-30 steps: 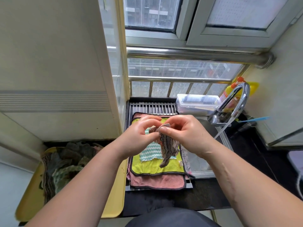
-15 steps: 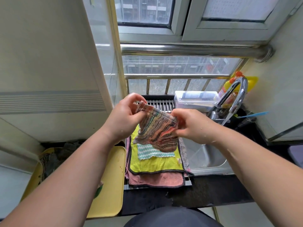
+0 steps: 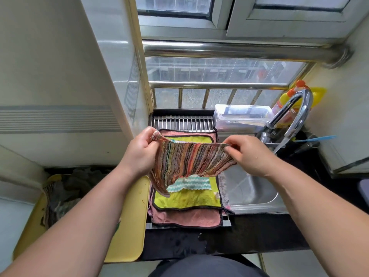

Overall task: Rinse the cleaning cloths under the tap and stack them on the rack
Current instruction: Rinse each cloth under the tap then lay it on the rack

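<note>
A multicoloured striped cloth (image 3: 189, 160) hangs spread out in the air above the rack (image 3: 183, 121). My left hand (image 3: 139, 152) pinches its upper left corner and my right hand (image 3: 249, 154) pinches its upper right corner. Below it on the rack lie a pink cloth (image 3: 187, 217), a yellow-green cloth (image 3: 191, 198) on top of that, and a small teal zigzag cloth (image 3: 191, 183) on top again. The curved metal tap (image 3: 295, 114) stands at the right, and a thin stream of water runs from it into the sink (image 3: 253, 194).
A yellow tray (image 3: 129, 226) at the left holds a heap of dark cloths (image 3: 63, 192). A clear plastic box (image 3: 239, 116) and a yellow bottle (image 3: 287, 102) stand behind the sink. The black counter (image 3: 219, 240) in front is wet. A blue stick (image 3: 315, 139) lies right of the tap.
The striped cloth was bunched between both hands; my hands moved apart and up, and it now hangs stretched wide between them.
</note>
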